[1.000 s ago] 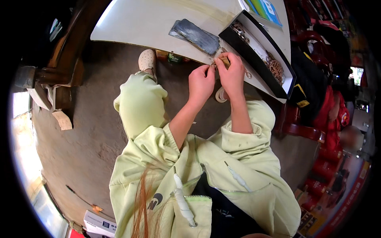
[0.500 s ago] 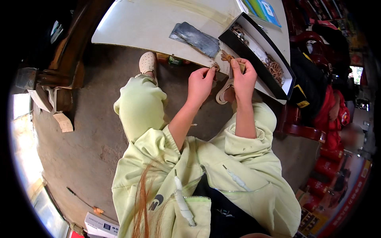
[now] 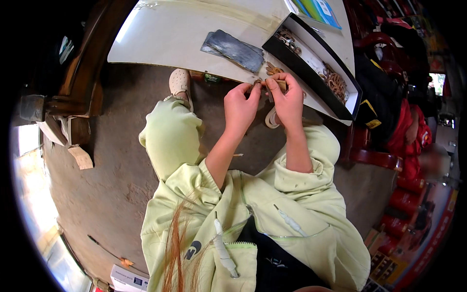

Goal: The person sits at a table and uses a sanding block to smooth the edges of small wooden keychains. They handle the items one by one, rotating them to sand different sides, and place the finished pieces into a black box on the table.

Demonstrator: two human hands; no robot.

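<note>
My left hand [image 3: 241, 107] is closed, pinching a small brown piece [image 3: 258, 83] just off the table's front edge. My right hand [image 3: 288, 102] is closed on a tan, flat piece [image 3: 281, 84], close beside the left fingertips; the pieces' detail is partly hidden by fingers. Brown cut-out pieces [image 3: 274, 69] lie on the white table [image 3: 160, 34] behind my hands. Two overlapping dark grey rectangular sheets [image 3: 233, 51] lie left of them. A long black box [image 3: 292, 63] at the right holds heaped brown ring-like pieces [image 3: 334, 85] and smaller bits.
Blue-green booklets [image 3: 318, 9] sit at the table's back right. A dark wooden furniture frame [image 3: 78, 82] stands at left, reddish chairs [image 3: 369, 156] at right. A person in red and black clothing [image 3: 404, 136] is at the far right. A white box [image 3: 127, 277] lies on the floor [image 3: 97, 204].
My right hand moved right, away from the left, half a second ago, and is now back beside it. My left hand has shifted slightly left. The whole view has shifted a little.
</note>
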